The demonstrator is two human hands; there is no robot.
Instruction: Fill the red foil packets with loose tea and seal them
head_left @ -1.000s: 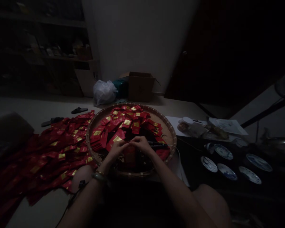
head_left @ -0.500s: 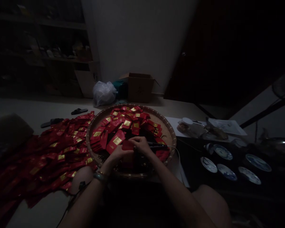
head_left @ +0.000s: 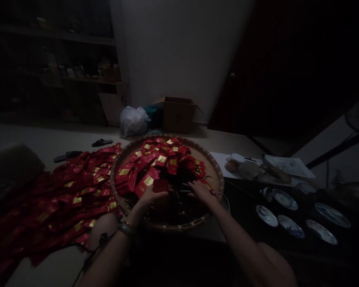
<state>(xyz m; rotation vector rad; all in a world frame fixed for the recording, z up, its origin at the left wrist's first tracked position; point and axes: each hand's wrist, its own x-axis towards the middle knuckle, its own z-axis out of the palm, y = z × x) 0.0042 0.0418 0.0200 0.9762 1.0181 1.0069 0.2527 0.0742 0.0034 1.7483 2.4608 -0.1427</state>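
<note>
A round, shallow woven basket with a banded rim (head_left: 215,171) is edged by a bare tan strip along its far right side, and its far and left parts are filled with red packets bearing gold labels (head_left: 161,160). Between the hands, room is left open above dark loose material (head_left: 181,209) spread in the near part. The left rim is closely bordered by a heap of red packets (head_left: 77,195) on the floor. A plain red packet (head_left: 160,186) is gripped by the left hand (head_left: 150,196), its thumb laid across the near side, over the basket. The right hand (head_left: 201,192) is placed palm down over a dark slim tool with a white cord (head_left: 186,191), forearm slanted in from the lower right; whether the tool is gripped cannot be told.
</note>
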